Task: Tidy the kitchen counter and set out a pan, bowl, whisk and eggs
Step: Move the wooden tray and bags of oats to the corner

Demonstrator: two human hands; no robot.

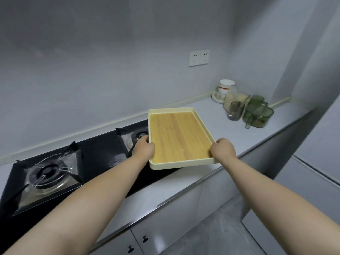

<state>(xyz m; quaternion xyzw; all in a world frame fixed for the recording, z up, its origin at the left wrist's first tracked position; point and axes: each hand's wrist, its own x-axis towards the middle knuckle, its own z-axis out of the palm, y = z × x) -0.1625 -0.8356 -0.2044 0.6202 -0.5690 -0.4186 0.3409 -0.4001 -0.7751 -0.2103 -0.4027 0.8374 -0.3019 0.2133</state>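
Observation:
A cream tray (171,165) with a wood-grain floor is held over the counter, partly above the right end of the black hob. My left hand (144,149) grips its left rim near the front corner. My right hand (223,150) grips the right rim at the front corner. The tray holds nothing. A stack of white bowls (224,88) stands on a plate at the back right of the counter. No pan, whisk or eggs are in view.
A black two-burner gas hob (95,155) fills the counter's left part; its right burner (137,136) is partly hidden by the tray. Green plastic containers (257,113) and clear jars (234,109) cluster at the back right. Sockets (199,57) sit on the wall. Cupboards below.

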